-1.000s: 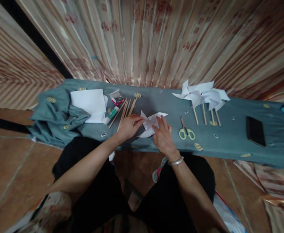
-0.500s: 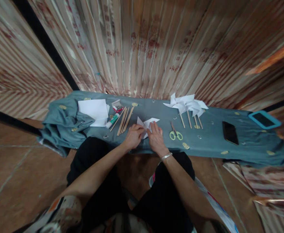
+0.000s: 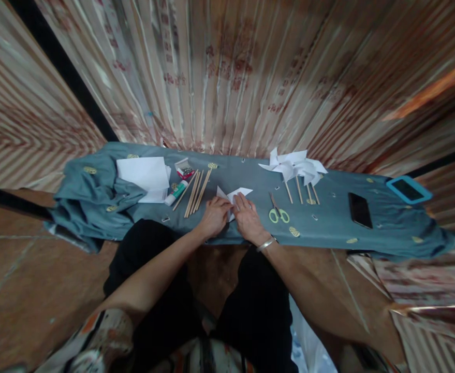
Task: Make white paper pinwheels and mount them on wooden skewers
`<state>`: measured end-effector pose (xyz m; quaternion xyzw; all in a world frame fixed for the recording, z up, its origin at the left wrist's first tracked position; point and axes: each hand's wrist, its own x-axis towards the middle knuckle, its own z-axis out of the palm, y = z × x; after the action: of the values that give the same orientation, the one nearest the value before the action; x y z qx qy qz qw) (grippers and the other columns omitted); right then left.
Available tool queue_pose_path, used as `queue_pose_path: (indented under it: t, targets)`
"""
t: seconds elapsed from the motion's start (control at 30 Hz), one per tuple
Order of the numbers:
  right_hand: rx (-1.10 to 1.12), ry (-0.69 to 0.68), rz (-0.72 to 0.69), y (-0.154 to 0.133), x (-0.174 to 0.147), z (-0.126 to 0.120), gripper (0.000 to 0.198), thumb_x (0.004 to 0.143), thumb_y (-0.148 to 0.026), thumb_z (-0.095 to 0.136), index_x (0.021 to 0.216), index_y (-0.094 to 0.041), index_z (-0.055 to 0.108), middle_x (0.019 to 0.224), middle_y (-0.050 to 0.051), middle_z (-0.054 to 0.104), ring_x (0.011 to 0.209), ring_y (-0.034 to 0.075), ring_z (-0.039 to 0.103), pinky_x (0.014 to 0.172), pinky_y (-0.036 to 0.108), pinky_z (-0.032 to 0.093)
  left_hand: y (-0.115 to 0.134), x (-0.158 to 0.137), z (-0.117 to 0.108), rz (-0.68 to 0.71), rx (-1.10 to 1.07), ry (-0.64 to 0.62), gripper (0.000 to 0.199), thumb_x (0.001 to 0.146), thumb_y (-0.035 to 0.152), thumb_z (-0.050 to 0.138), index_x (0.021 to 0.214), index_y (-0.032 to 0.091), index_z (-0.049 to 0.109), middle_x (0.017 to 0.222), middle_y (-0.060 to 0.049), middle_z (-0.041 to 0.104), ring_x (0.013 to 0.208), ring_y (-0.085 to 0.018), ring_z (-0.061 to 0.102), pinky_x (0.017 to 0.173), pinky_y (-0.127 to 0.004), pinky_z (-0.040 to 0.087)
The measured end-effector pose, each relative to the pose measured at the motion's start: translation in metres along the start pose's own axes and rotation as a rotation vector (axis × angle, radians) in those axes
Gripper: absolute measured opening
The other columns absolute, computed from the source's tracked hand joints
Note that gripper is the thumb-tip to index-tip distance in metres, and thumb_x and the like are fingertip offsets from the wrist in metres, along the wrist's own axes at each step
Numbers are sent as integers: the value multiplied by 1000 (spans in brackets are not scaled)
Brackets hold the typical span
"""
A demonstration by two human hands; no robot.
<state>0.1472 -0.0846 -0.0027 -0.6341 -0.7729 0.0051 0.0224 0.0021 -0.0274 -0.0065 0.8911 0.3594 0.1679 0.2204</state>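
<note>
Near the close edge of a narrow table (image 3: 328,228), the left hand (image 3: 215,213) is pinching the folded pinwheel paper (image 3: 237,192), while the right hand (image 3: 246,217) is pressing on it; whether it is also gripping, I cannot tell. From the paper, grey-green cloth (image 3: 235,171) is stretching toward 12 o'clock to the far edge, with scissors (image 3: 278,213) lying at 3 and pinwheels (image 3: 294,166) at 2. At 10, an open box (image 3: 184,175) is holding small metallic pieces (image 3: 187,171).
</note>
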Motion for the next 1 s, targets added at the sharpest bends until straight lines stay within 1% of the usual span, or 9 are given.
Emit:
queue_pose_path:
  t: [0.17,0.27,0.33,0.5,0.6,0.73,0.87,1.0]
  targets:
    - [86,-23,71,12,-4,-3,51,83,-4,44,131,-12,60,156,22,34,149,34,19,111,55,28,-3,7,-2,10,-7,-14,40,84,5,47,114,17,69,122,-11,66,118,-28,48,99,-49,37]
    - [125,-18,133,16,-8,-2,55,82,-5,45,133,-19,61,159,18,30,150,34,16,111,57,26,-4,8,0,15,6,-25,38,82,5,48,109,19,71,123,-11,66,120,-30,47,98,-52,35]
    - [138,-7,157,17,-10,0,59,81,-3,45,135,-21,59,160,16,29,150,34,14,112,57,25,-3,8,1,22,12,-27,38,83,5,48,108,20,72,124,-10,65,121,-30,47,99,-52,35]
    - [216,46,191,18,-11,9,64,77,-1,44,134,-24,60,159,14,31,150,33,15,112,59,25,-4,9,5,47,18,-21,39,85,8,48,113,22,70,124,-8,65,121,-30,46,99,-52,34]
    - [262,73,218,20,-11,12,65,75,0,43,132,-26,62,158,11,34,150,32,16,113,60,25,-4,11,5,44,23,-27,37,85,8,49,112,22,70,123,-9,66,120,-29,46,99,-51,34]
    - [310,74,251,21,-9,13,62,76,0,42,129,-24,64,158,12,33,150,32,17,113,59,26,-3,13,4,59,29,-25,33,87,11,51,111,21,71,118,-9,68,119,-29,47,99,-52,33]
    - [343,76,279,21,-8,15,61,77,-1,42,128,-23,65,158,13,33,150,33,17,114,58,26,-5,15,5,91,33,-8,30,87,12,51,107,20,72,115,-10,69,118,-29,47,99,-52,34]
    - [375,128,267,21,-9,21,58,77,-2,42,126,-23,66,157,12,35,150,33,18,113,60,27,-6,15,6,135,45,-1,27,89,14,49,101,18,73,111,-11,69,116,-28,49,99,-54,33]
